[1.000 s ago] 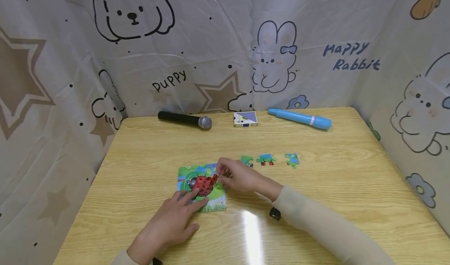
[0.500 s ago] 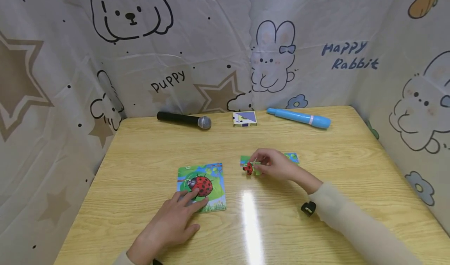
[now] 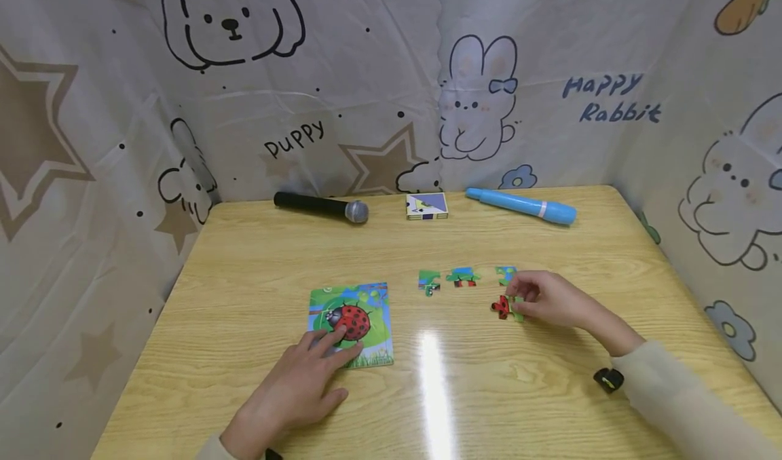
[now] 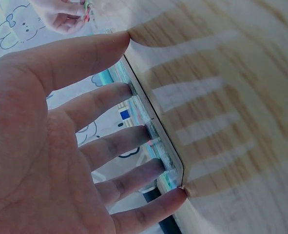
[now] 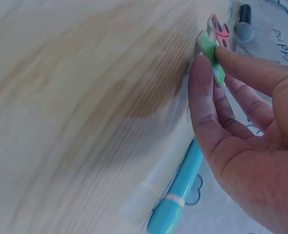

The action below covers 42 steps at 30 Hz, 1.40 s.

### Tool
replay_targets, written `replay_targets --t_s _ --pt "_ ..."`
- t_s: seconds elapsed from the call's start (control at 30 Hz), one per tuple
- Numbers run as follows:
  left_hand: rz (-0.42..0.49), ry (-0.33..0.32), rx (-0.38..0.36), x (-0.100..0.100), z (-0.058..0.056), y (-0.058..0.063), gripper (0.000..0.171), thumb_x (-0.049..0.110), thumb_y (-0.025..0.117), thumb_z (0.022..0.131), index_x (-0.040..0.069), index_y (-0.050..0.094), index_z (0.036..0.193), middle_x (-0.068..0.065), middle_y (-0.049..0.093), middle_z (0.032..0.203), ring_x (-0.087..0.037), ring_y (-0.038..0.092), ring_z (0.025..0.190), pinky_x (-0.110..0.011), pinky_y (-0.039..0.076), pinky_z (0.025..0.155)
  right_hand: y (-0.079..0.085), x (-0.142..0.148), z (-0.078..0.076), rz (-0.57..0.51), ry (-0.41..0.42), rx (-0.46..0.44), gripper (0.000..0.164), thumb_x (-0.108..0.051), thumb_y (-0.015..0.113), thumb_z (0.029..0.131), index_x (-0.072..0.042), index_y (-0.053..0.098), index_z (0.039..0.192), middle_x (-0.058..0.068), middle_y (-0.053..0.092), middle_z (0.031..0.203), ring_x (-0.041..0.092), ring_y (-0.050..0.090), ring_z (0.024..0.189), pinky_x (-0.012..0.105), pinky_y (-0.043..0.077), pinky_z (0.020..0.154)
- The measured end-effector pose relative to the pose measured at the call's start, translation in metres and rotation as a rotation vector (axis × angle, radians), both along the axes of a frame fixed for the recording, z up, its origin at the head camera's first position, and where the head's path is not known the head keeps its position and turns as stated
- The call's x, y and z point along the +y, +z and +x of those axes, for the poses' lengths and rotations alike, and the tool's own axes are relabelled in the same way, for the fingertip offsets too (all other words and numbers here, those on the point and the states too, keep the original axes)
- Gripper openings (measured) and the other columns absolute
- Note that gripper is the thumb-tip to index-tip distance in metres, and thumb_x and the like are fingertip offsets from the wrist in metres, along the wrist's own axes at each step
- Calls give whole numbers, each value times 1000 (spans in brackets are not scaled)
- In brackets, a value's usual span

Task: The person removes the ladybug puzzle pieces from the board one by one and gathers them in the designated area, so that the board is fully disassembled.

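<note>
A square ladybug puzzle (image 3: 375, 341) lies left of centre in the head view. My left hand (image 3: 296, 382) rests on its lower left part with fingers spread and straight; in the left wrist view the fingertips (image 4: 151, 134) lie along the puzzle's edge. Over the table to the right, my right hand (image 3: 552, 300) pinches a red and green puzzle piece (image 3: 501, 307) between thumb and finger. The right wrist view shows that piece's green part (image 5: 209, 48) between the fingertips. Loose blue and green pieces lie behind: one on the left (image 3: 429, 281), one mid-row (image 3: 463, 276) and one on the right (image 3: 506, 273), partly hidden by the hand.
Along the table's back edge lie a black microphone (image 3: 320, 206), a small card box (image 3: 427, 206) and a blue tube-shaped object (image 3: 521, 205). A printed cloth (image 3: 366, 60) hangs around the back and sides of the wooden table (image 3: 256, 250).
My right hand has moved from the puzzle's right edge to the right, past the loose pieces, carrying the red and green puzzle piece. My left hand stays on the puzzle.
</note>
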<state>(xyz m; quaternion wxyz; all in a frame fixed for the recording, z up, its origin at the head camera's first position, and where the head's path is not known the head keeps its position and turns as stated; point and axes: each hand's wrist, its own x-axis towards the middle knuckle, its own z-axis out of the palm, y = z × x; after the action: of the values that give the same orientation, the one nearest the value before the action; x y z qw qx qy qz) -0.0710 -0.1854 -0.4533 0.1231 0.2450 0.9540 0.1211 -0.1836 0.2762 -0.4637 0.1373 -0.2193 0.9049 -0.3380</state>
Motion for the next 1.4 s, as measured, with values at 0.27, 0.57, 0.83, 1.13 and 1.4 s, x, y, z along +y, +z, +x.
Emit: replay_targets --t_s 0.27,0.57,0.83,1.13,1.4 --pt "4 -5 10 0 -1 -1 66 37 77 94 28 53 155 -14 44 166 -42 45 145 -67 50 103 3 10 -1 61 9 40 14 -6 79 92 -14 72 102 -3 65 86 6 56 74 23 50 66" --pt "5 -13 30 2 -1 0 66 37 77 94 28 53 155 -14 42 167 -43 46 145 -67 49 104 6 6 -3 136 -3 32 13 -8 79 93 -12 75 104 -4 65 85 6 53 72 22 47 64" --pt "2 -9 33 4 -2 1 66 37 77 95 28 53 155 -14 43 166 -42 46 145 -66 49 103 7 5 -3 151 30 112 14 -4 81 89 -15 75 97 1 62 88 8 51 75 22 46 65" --pt "-10 -27 36 2 -3 -1 65 37 76 96 28 52 156 -14 44 166 -42 48 143 -67 48 107 5 -3 -1 158 24 223 17 -3 84 85 -15 73 90 -2 60 81 6 49 71 23 43 63" --pt "-26 -83 189 0 -4 -5 52 19 72 99 27 60 149 -14 58 152 -40 59 132 -61 57 98 -1 -28 -4 119 23 273 13 -13 80 93 -20 72 85 -11 61 74 2 52 66 21 46 60"
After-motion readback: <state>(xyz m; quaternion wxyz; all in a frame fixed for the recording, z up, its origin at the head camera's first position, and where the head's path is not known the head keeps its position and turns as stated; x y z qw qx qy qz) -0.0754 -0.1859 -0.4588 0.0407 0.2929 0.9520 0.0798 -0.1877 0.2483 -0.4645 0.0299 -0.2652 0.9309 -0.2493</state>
